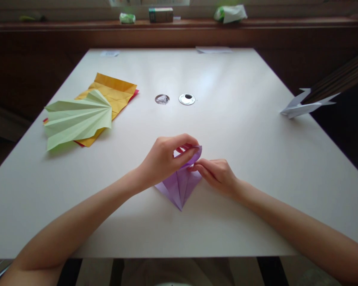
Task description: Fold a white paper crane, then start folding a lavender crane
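A purple sheet of origami paper point(181, 186), folded into a kite-like shape, lies on the white table with its point toward me. Creases run down its middle to that tip. My left hand point(174, 153) pinches the far flap between thumb and fingers, and this flap curls up off the table. Close by on the right, my right hand point(216, 172) has its thumb and forefinger closed at the paper's right edge, just under the raised flap. The left hand covers part of the paper's left side.
On the left of the table point(244, 131), a pleated pale green paper point(80, 117) overlaps creased yellow paper point(116, 93) with red beneath. A white folded paper figure point(308, 105) stands near the right edge. Two round silvery discs, a left one point(162, 99) and a right one point(187, 99), sit beyond my hands.
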The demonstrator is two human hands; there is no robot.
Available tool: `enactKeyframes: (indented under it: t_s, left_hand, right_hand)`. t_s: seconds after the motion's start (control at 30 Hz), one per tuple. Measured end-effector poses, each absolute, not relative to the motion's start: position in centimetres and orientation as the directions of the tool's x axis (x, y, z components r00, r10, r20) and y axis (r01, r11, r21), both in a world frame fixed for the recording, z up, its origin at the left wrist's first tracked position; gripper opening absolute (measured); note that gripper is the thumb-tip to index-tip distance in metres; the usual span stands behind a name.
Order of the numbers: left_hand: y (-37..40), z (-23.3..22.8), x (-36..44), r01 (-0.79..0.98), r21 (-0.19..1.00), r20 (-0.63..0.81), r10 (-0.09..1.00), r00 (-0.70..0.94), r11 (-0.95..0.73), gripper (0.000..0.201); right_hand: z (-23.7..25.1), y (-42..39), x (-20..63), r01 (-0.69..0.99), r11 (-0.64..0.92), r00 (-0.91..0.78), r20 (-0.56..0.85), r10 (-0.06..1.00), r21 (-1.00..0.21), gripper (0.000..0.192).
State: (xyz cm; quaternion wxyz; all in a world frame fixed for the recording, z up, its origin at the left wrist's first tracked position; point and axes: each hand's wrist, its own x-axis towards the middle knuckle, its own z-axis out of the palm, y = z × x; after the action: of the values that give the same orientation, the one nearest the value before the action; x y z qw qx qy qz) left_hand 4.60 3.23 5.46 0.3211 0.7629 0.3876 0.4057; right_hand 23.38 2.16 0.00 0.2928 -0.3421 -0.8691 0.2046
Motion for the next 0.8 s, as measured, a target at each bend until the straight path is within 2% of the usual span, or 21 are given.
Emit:
enactKeyframes:
  t_s: [0.13, 0.27, 0.47, 0.57, 0.8]
  left_hand:
    - [3.4, 5.0, 4.5, 0.326, 0.837, 0.337, 0.884, 0.324, -0.439, 0.007]
    - [3.5, 4.7, 4.3, 0.37, 0.799, 0.361, 0.87, 0.335, -0.474, 0.008]
    - [3.4, 5.2, 4.4, 0.381, 0.795, 0.355, 0.871, 0.339, -0.472, 0.012]
    - [3.3, 5.6, 4.5, 0.389, 0.802, 0.347, 0.884, 0.313, -0.453, 0.008]
    - [3.3, 5.4, 4.9, 0.445, 0.786, 0.355, 0.903, 0.243, -0.428, 0.018]
  right_hand:
    - [0.2, 2.2, 23.4, 0.475, 0.634, -0.574, 0.332, 0.749, -0.61, 0.028]
    - [0.1, 2.3, 23.2, 0.483, 0.632, -0.563, 0.338, 0.754, -0.606, 0.025]
    - [0.0, 2.3, 23.1, 0.472, 0.564, -0.528, 0.295, 0.796, -0.677, 0.021]
    - [0.0, 2.3, 23.1, 0.479, 0.578, -0.524, 0.314, 0.792, -0.66, 0.022]
    - [0.2, 2.2, 23.0, 0.489, 0.643, -0.545, 0.369, 0.753, -0.589, 0.023]
